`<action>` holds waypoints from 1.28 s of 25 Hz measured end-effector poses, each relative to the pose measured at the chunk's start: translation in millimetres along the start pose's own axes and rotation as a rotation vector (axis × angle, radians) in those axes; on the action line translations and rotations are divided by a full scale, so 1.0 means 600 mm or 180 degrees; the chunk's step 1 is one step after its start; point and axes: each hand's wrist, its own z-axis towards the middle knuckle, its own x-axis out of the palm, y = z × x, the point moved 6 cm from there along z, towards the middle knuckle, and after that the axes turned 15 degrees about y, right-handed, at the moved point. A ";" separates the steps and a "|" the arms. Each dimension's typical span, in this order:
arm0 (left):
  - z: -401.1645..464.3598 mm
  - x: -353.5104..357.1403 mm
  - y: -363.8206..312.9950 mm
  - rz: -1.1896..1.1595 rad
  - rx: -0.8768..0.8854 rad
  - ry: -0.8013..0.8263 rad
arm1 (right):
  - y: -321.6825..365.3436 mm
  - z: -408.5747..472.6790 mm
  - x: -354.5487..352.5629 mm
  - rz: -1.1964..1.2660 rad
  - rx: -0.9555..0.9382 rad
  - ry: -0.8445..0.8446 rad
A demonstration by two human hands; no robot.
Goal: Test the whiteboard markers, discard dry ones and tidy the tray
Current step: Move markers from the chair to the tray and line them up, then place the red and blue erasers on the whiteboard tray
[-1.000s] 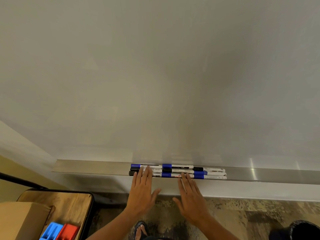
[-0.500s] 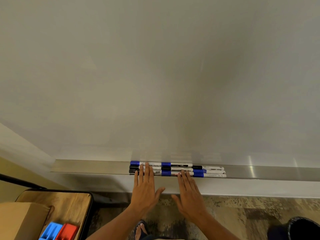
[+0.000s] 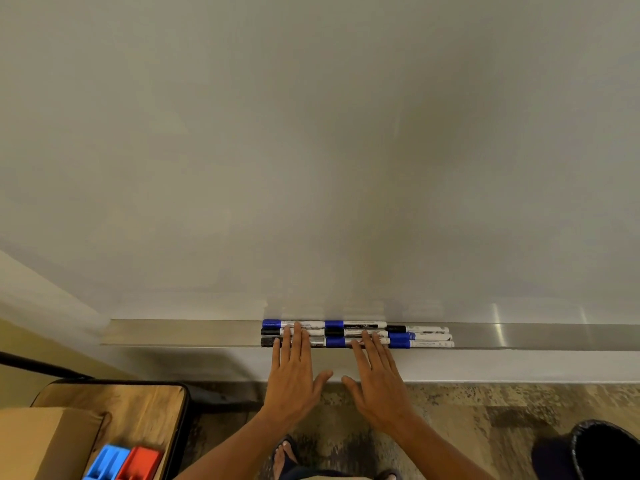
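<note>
Two hands flat over markers in the tray.

Left hand [image 3: 294,379] and right hand [image 3: 379,382] lie side by side, palms down, fingers straight and slightly spread, holding nothing; thumbs point toward each other, apart. Fingertips of both rest on the markers [image 3: 356,336], which lie just beyond the hands in three rows, end to end, blue and black caps, in the metal tray [image 3: 173,332]. Row ends stick out past the left hand's outer side and farther past the right hand's. Whiteboard [image 3: 311,150] rises beyond the tray. Desk [image 3: 138,403] sits below-left of the left hand, carrying a cardboard box [image 3: 38,441] with a blue block [image 3: 105,462] and a red block [image 3: 138,462] touching each other. Dark bin [image 3: 602,452] below-right of the right hand, on the floor.
</note>
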 end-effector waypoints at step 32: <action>-0.259 -0.104 0.111 -0.0318 -0.1362 -0.0853 | 0.226 -0.066 -0.111 0.0118 -0.1604 -0.0097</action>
